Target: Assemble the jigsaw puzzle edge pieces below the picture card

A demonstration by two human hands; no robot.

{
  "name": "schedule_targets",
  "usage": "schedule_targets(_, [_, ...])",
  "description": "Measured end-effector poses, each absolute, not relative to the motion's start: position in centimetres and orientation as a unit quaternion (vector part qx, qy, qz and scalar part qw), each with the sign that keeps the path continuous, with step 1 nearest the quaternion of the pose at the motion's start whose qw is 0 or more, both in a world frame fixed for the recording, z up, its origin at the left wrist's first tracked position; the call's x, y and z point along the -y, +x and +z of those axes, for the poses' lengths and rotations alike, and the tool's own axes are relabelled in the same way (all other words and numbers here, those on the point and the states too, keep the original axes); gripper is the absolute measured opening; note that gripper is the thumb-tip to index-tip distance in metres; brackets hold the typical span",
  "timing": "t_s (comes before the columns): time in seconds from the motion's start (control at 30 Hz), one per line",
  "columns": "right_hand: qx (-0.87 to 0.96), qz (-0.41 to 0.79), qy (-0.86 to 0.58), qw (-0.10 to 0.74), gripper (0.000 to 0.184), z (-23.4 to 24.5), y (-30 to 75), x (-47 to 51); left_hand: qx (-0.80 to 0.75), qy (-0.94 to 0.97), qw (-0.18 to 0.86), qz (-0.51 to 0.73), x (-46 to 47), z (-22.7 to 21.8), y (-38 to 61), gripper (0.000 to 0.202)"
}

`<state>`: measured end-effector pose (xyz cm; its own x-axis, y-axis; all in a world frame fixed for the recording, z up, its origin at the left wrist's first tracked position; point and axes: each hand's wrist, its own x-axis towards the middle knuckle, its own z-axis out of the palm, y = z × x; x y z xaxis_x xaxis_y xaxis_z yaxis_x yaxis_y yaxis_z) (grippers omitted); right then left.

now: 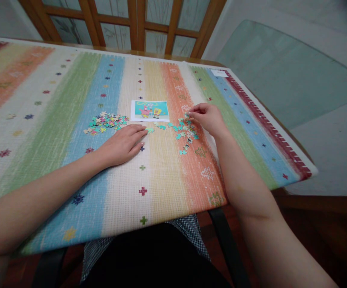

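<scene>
My left hand (128, 145) lies flat on the tablecloth, fingers stretched out, its fingertips beside a teal and yellow puzzle piece (150, 130). Thumb and fingers of my right hand (208, 117) are pinched together at a small teal puzzle piece (187, 115), partly hidden by the fingertips. Just below that hand spreads a loose group of mostly teal puzzle pieces (183, 129). A heaped pile of mixed-colour puzzle pieces (106, 122) lies beyond my left wrist. Between the two groups, a cartoon reference picture (150, 111) rests flat on the cloth.
A striped tablecloth (125, 188) covers the table, whose front edge is close to my body. A white paper (220, 73) lies at the far right corner. Behind the table stand wood-framed glass doors (137, 28). A chair armrest (226, 244) shows below the table edge.
</scene>
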<state>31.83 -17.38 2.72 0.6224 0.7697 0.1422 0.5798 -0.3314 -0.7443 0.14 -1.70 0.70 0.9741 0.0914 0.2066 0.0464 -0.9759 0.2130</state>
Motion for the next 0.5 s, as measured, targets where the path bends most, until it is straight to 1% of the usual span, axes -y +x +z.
schedule_targets(0.13, [0.454, 0.13, -0.805, 0.358, 0.025, 2.7, 31.5, 17.3, -0.035, 0.988, 0.103, 0.11, 1.7, 0.6, 0.2, 0.052])
schedule_targets(0.23, [0.466, 0.137, -0.822, 0.297, 0.022, 3.4, 32.3, 18.2, -0.035, 0.988, 0.104, 0.11, 1.7, 0.6, 0.2, 0.051])
schedule_targets(0.33, [0.487, 0.171, -0.823, 0.239, 0.018, 4.0, 33.2, 19.4, -0.035, 0.987, 0.11, 0.109, 1.7, 0.7, 0.2, 0.051])
schedule_targets(0.5, [0.51, 0.176, -0.818, 0.199, 0.015, 4.0, 34.0, 20.0, -0.039, 0.986, 0.124, 0.108, 1.7, 0.7, 0.1, 0.05])
